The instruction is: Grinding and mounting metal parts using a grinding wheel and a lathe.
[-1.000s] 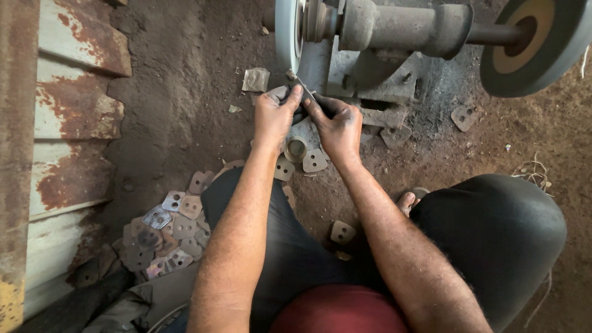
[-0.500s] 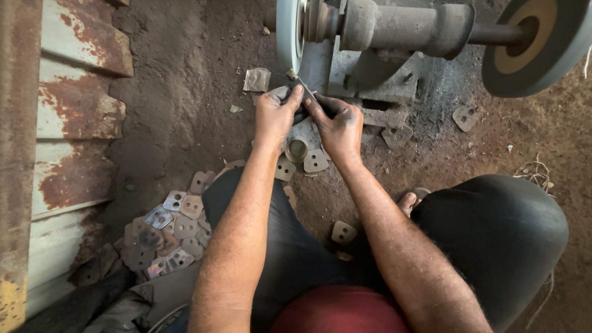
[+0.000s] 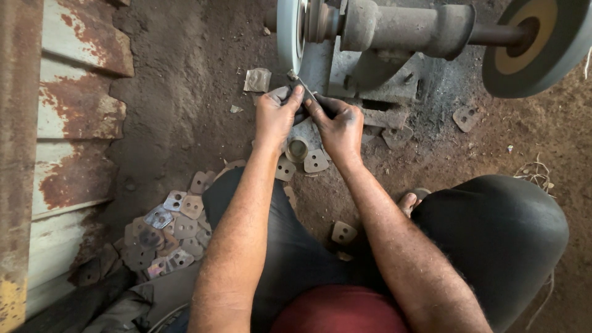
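Double-ended bench grinder across the top, low on the dirt floor, pale wheel at one end and grey wheel at the other. Rusty corrugated sheet along the left. Knees in dark trousers folded close beneath, bare toes just behind the work. Heap of small punched metal plates on the floor at the left, more scattered under the machine. Left hand and right hand together at the pale wheel's rim, fingers of both closed in a pinch on one thin metal plate, its edge pressed against the wheel. Likely trouble: a snag tearing the plate loose and flinging it; bare fingertips, right beside the wheel, slipping into the abrasive; heat in so small a piece forcing a sudden let-go; grit or sparks toward uncovered skin and toes.
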